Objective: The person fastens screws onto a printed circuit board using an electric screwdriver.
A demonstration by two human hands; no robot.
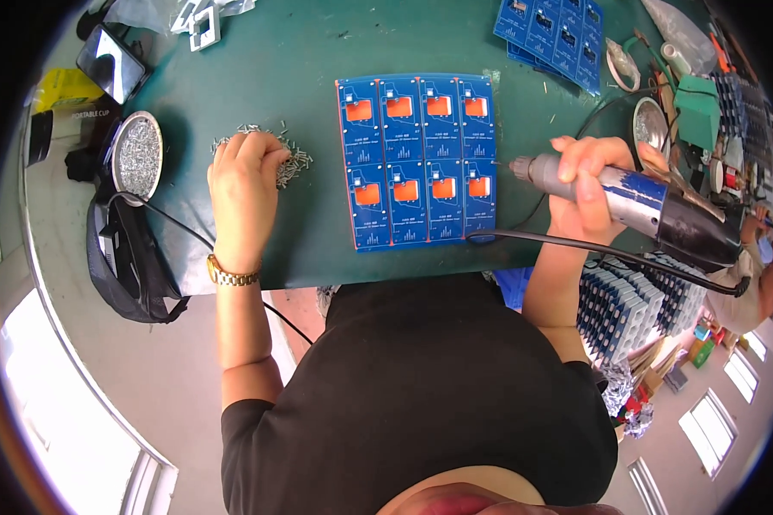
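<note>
My left hand (246,176) is lowered over a small pile of short silver screws or pins (295,163), fingers curled together at the pile; what they pinch is hidden. A watch with a metal band (234,275) is on that wrist. In my right hand (589,176) is a corded electric screwdriver (696,225) with a silver barrel and a black rear, held nearly level. Its nose points left, just past the right edge of a blue panel (410,160). This panel lies flat on the green table (309,94), divided into several sections with orange cut-outs.
A bowl (159,142) of tiny metal pieces stands at left, near a phone (112,64) and a black bag (129,270). More blue panels (563,39) lie at the far right, above another metal bowl (650,124). A black cable (567,240) crosses below the screwdriver.
</note>
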